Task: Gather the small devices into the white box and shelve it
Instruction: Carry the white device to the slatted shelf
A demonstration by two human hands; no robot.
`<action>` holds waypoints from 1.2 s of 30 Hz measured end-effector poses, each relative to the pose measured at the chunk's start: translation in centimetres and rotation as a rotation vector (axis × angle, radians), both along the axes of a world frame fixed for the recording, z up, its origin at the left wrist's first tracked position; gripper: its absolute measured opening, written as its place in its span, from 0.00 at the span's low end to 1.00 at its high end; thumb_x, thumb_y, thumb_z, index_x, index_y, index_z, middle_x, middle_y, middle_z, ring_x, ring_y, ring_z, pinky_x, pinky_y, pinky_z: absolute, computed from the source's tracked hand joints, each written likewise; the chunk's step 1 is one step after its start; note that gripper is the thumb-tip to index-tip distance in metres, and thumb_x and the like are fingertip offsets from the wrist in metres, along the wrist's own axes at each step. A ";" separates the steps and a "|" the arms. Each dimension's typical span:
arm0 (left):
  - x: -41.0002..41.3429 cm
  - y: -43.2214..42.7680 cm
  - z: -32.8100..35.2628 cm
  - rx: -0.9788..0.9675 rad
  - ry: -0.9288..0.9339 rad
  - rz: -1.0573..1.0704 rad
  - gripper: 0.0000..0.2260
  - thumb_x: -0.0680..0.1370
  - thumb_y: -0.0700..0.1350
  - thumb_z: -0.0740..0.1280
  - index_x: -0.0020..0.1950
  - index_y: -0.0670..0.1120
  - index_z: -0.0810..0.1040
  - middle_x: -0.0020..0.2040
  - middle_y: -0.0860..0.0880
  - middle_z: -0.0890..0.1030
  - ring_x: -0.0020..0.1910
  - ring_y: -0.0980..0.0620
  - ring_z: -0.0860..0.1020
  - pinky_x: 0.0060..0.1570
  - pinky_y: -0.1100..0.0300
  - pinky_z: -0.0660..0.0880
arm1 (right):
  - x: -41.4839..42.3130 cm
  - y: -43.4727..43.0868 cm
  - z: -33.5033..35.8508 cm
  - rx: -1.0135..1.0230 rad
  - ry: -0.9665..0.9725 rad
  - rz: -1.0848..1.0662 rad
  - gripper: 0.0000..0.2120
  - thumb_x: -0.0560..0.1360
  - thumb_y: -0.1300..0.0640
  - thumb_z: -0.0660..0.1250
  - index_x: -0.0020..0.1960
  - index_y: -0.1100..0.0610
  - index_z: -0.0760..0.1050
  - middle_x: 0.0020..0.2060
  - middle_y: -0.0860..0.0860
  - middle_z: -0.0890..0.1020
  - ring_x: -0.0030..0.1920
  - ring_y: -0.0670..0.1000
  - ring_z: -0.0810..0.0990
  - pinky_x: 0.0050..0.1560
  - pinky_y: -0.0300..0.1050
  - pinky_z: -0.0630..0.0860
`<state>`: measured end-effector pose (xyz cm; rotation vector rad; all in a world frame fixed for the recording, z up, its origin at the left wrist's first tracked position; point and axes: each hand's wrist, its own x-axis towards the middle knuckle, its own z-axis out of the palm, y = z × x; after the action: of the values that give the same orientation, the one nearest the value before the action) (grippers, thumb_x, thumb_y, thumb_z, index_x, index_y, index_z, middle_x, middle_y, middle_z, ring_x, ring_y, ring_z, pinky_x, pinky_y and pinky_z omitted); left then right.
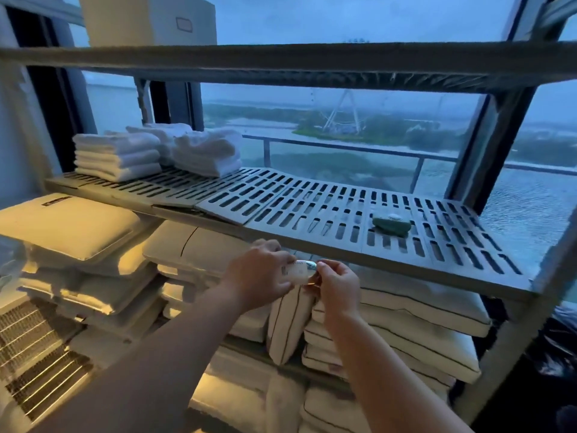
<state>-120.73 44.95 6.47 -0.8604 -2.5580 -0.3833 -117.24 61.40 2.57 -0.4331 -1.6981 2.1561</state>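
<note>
The small white device was up in both hands, right in front of the slotted middle shelf and just below its front edge. The left hand had its fingers curled round the device's left end, thumb underneath. The right hand pinched the other end between thumb and fingertips. What exactly sat at that pinched end was too small to tell, though something shiny glinted there.

Over to the right, a green device with a pale round top lay alone on the middle shelf, well apart from the hands. At the far left of that same shelf sat stacks of folded white towels, pushed toward the back.

Up above, the white box stood on the top shelf at its left end, a label frame on its front, its top cut off by the edge of the view.

Below the hands, the lower shelves were packed with white pillows on the left and dark-piped cushions on the right, one standing upright between the stacks. A metal vent grille filled the bottom-left corner. Behind the rack, a big window looked out on water and a balcony railing.
</note>
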 end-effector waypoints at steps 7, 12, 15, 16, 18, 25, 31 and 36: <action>-5.0 3.6 1.8 0.037 0.066 -0.142 0.24 0.75 0.60 0.69 0.69 0.54 0.77 0.59 0.51 0.78 0.57 0.54 0.75 0.52 0.59 0.79 | -3.3 2.8 2.1 0.016 0.043 -0.207 0.03 0.79 0.58 0.68 0.50 0.54 0.81 0.44 0.56 0.85 0.44 0.53 0.87 0.43 0.48 0.85; -7.1 7.3 2.2 0.084 0.104 -0.182 0.23 0.75 0.62 0.69 0.68 0.54 0.78 0.58 0.52 0.79 0.55 0.53 0.76 0.51 0.55 0.80 | -4.5 5.9 3.4 0.089 0.058 -0.316 0.03 0.79 0.59 0.69 0.48 0.53 0.81 0.44 0.55 0.85 0.44 0.52 0.86 0.43 0.48 0.86; -8.3 9.8 2.4 0.091 0.105 -0.221 0.23 0.75 0.61 0.69 0.68 0.54 0.78 0.58 0.52 0.79 0.54 0.54 0.76 0.49 0.55 0.81 | -5.2 8.3 4.2 0.159 0.053 -0.378 0.04 0.78 0.59 0.69 0.50 0.56 0.83 0.43 0.55 0.86 0.43 0.53 0.87 0.42 0.50 0.86; -8.8 10.6 2.5 0.093 0.099 -0.228 0.23 0.75 0.61 0.69 0.68 0.55 0.78 0.59 0.53 0.79 0.54 0.54 0.76 0.49 0.54 0.81 | -5.4 9.1 4.3 0.181 0.048 -0.391 0.05 0.78 0.59 0.69 0.51 0.58 0.83 0.43 0.55 0.86 0.43 0.53 0.87 0.42 0.51 0.86; -9.6 12.1 2.6 0.098 0.093 -0.245 0.23 0.75 0.61 0.70 0.69 0.55 0.77 0.60 0.53 0.79 0.55 0.53 0.76 0.49 0.53 0.81 | -5.9 10.8 4.5 0.225 0.044 -0.402 0.07 0.79 0.59 0.69 0.54 0.60 0.82 0.43 0.56 0.86 0.42 0.53 0.87 0.42 0.49 0.86; -12.3 18.4 3.8 0.101 0.096 -0.242 0.23 0.73 0.60 0.71 0.67 0.56 0.79 0.57 0.55 0.79 0.54 0.54 0.76 0.46 0.56 0.78 | -8.3 17.1 5.5 0.311 0.063 -0.418 0.04 0.79 0.59 0.68 0.51 0.56 0.82 0.43 0.55 0.86 0.39 0.50 0.87 0.36 0.41 0.83; -14.5 24.2 4.7 0.076 0.108 -0.220 0.23 0.73 0.62 0.69 0.66 0.56 0.79 0.56 0.55 0.80 0.53 0.54 0.77 0.42 0.58 0.75 | -10.9 23.0 6.4 0.400 0.026 -0.401 0.05 0.78 0.59 0.68 0.47 0.53 0.82 0.40 0.54 0.86 0.40 0.54 0.87 0.44 0.57 0.86; -15.6 28.3 5.0 0.074 0.094 -0.213 0.23 0.73 0.61 0.71 0.66 0.56 0.80 0.56 0.54 0.80 0.54 0.53 0.77 0.43 0.55 0.79 | -12.4 27.3 6.7 0.488 -0.002 -0.423 0.06 0.78 0.58 0.67 0.44 0.52 0.82 0.37 0.51 0.86 0.39 0.53 0.86 0.44 0.59 0.85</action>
<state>-136.38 73.27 11.45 -1.1002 -2.3584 -0.4849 -129.62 88.67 9.22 -0.5855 -1.8548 1.3931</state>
